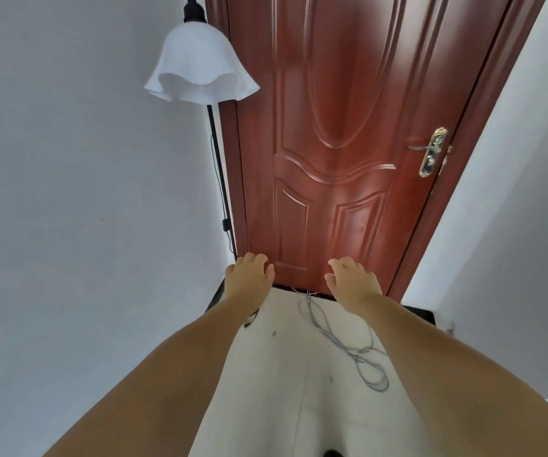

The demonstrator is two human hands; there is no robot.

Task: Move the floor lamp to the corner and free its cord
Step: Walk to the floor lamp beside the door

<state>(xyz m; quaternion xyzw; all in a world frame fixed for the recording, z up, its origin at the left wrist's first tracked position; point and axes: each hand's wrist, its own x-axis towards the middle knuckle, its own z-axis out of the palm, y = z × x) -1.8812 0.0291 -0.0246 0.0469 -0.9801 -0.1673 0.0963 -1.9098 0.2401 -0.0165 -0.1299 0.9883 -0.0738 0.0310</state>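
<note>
The floor lamp stands in the corner where the left wall meets the door frame. Its white bell-shaped shade hangs above a thin black pole. A black cord with an inline switch runs down beside the pole. The lamp's base is mostly hidden behind my left arm. My left hand hovers low near the pole's foot, fingers spread, holding nothing. My right hand is held out in front of the door's bottom, also empty with fingers apart. A grey cable lies in loose loops on the pale floor under my right forearm.
A closed red-brown wooden door with a brass lever handle fills the far end. White walls close in on the left and right, leaving a narrow passage. A dark threshold strip runs along the door's foot.
</note>
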